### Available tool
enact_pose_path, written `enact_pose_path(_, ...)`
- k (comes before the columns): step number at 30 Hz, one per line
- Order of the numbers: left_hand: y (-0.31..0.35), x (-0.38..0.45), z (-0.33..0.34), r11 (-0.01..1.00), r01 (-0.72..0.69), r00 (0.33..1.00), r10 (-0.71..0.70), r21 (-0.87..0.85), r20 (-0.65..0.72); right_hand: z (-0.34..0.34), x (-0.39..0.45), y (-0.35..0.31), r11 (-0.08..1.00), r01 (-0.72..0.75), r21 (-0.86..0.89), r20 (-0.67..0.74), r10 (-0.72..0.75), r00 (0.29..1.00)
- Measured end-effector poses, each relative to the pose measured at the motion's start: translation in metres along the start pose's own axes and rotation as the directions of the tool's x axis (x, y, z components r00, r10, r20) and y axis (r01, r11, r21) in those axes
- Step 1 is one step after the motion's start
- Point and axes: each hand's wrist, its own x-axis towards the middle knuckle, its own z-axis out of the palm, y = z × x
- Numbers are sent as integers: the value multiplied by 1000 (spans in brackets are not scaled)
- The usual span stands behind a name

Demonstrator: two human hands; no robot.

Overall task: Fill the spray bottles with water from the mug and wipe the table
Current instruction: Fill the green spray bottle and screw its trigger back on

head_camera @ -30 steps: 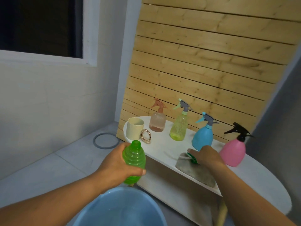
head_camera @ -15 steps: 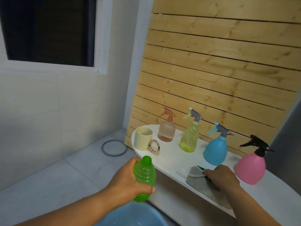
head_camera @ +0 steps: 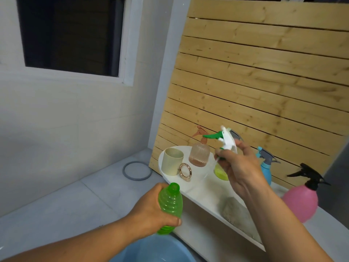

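Head camera looks down at a white table (head_camera: 200,188) running from the centre to the lower right of the frame, with a slatted wooden panel (head_camera: 264,82) leaning behind it. At lower centre the left hand (head_camera: 151,210) wraps its fingers and thumb round an open-necked green bottle (head_camera: 170,203), held upright over the rim of a blue basin (head_camera: 151,250) at the bottom edge. Above it, at centre right, the right hand (head_camera: 239,167) is raised off the table and pinches a white and green spray head (head_camera: 224,140) between curled fingers, nozzle pointing to frame left. That hand and forearm cover most of a yellow-green spray bottle (head_camera: 220,172) and part of a blue spray bottle (head_camera: 266,167) standing behind. Left of them on the table stand a cream mug (head_camera: 172,161), a gold ring-shaped object (head_camera: 185,171) just beside it, and an amber ribbed spray bottle (head_camera: 199,152). A pink spray bottle (head_camera: 300,201) with a black trigger sits at far right. A grey cloth (head_camera: 234,210) lies on the table's near edge, partly behind the right forearm. A grey ring (head_camera: 137,170) lies on the tiled floor at centre left, and a dark window (head_camera: 71,35) fills the upper left.
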Motion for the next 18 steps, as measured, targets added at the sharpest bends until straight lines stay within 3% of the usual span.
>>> enact_pose_path(4, -3, -2, -5, 1000, 2, 1000, -2, 13, -13, 26, -23, -12, 977, 213, -31, 89, -209, 974)
enact_pose_path(7, -4, -4, -9, 1000, 2, 1000, -1, 21, -10, 36, -37, -11, 954, 296, -49, 172, -284, 943)
enact_pose_path(13, -3, -8, -12, 999, 6, 1000, -6, 32, -11, 45, -52, -7, 924, 370, -95, 259, -336, 906)
enact_pose_path(18, -3, -9, -11, 999, 7, 1000, -6, 41, -9, 48, -54, 8, 922, 354, -156, 325, -290, 900)
